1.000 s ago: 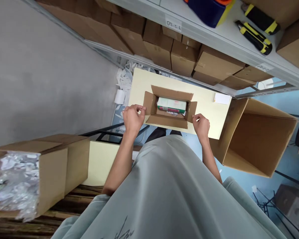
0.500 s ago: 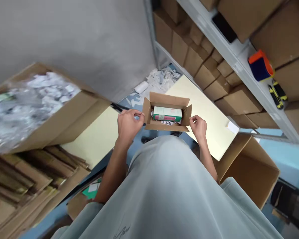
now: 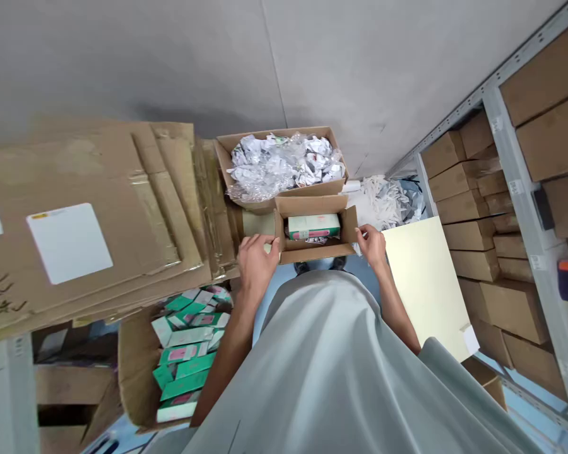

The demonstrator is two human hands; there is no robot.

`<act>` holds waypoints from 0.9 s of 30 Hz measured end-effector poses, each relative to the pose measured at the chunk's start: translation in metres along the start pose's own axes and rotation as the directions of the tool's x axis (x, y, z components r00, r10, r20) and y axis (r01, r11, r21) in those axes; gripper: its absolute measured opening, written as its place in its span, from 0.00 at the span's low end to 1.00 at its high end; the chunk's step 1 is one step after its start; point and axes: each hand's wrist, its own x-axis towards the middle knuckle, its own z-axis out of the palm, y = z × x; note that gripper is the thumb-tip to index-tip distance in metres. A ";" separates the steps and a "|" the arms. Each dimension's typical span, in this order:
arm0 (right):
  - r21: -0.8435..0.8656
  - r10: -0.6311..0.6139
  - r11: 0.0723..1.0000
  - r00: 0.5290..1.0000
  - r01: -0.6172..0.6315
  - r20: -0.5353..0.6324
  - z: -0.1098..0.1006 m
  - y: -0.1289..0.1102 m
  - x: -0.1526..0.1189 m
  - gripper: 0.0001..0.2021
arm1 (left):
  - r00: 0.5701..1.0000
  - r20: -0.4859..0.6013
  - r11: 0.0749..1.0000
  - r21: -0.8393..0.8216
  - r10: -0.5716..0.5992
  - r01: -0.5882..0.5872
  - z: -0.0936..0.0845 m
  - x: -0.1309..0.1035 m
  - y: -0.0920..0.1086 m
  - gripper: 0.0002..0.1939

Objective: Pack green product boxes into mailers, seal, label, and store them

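Nearest, below the hands, is the person's grey shirt (image 3: pixel 322 359). Just beyond it, the left hand (image 3: pixel 257 265) and the right hand (image 3: pixel 373 247) flank an open small carton (image 3: pixel 317 254). The left grip is nearly closed, thumb and fingers pinching the carton's left end flap; the right grip is a light pinch, thumb and finger on the edge of the right end flap. The carton hangs upright between them, its mouth facing up and its flaps spread outward

Inside it lies a green-and-white box (image 3: pixel 313 227), with some printed paper (image 3: pixel 317 240) along its near side. The box's long axis runs left to right, almost in line from one grip to the other and along the carton's length. It sits slightly beyond both sets of fingertips and touches neither; the left hand looks a little nearer to its end

To the left, a carton of green boxes (image 3: pixel 135 366) lies below stacked flattened cardboard (image 3: pixel 118 189). A pale table (image 3: pixel 423 284) is to the right. Farther off, past the small carton, stands a large box (image 3: pixel 312 189) of crumpled paper and clear plastic (image 3: pixel 284 164), beside the grey wall (image 3: pixel 246 57)
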 end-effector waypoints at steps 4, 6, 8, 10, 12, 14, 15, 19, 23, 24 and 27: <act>-0.022 -0.090 0.996 0.992 0.092 0.085 0.026 -0.026 0.024 0.16 | 0.994 -0.048 0.994 -0.043 -0.101 0.099 0.003 -0.001 -0.032 0.12; -0.027 -0.105 0.994 0.987 0.109 0.120 0.032 -0.033 0.035 0.15 | 0.986 -0.060 0.986 -0.067 -0.157 0.153 0.008 0.000 -0.041 0.11; -0.030 -0.098 0.994 0.985 0.103 0.142 0.032 -0.039 0.047 0.14 | 0.974 -0.067 0.974 -0.086 -0.215 0.209 0.011 0.001 -0.046 0.10; -0.029 -0.100 0.994 0.986 0.105 0.135 0.025 -0.048 0.062 0.14 | 0.962 -0.093 0.964 -0.090 -0.258 0.250 0.011 0.005 -0.048 0.10; -0.023 -0.144 0.989 0.985 0.147 0.098 0.016 -0.063 0.081 0.15 | 0.953 -0.147 0.963 -0.092 -0.264 0.253 0.008 0.013 -0.044 0.14; -0.023 -0.237 0.971 0.969 0.239 0.068 0.008 -0.084 0.106 0.16 | 0.949 -0.212 0.970 -0.107 -0.236 0.217 0.002 0.027 -0.035 0.17; -0.031 -0.284 0.958 0.956 0.287 0.068 0.007 -0.097 0.120 0.16 | 0.948 -0.237 0.975 -0.120 -0.213 0.188 -0.001 0.035 -0.030 0.18; -0.167 -0.327 0.919 0.927 0.358 0.185 0.016 -0.143 0.171 0.16 | 0.960 -0.260 0.980 -0.193 -0.106 0.056 -0.010 0.071 -0.005 0.20; -0.322 -0.240 0.886 0.924 0.334 0.299 0.037 -0.164 0.193 0.16 | 0.976 -0.211 0.974 -0.228 -0.060 0.011 -0.012 0.090 0.014 0.27; -0.340 -0.226 0.881 0.925 0.328 0.306 0.040 -0.165 0.193 0.16 | 0.976 -0.206 0.972 -0.234 -0.064 0.015 -0.012 0.092 0.017 0.28; -0.342 -0.237 0.878 0.925 0.335 0.297 0.044 -0.165 0.191 0.17 | 0.976 -0.205 0.968 -0.248 -0.077 0.024 -0.011 0.090 0.023 0.29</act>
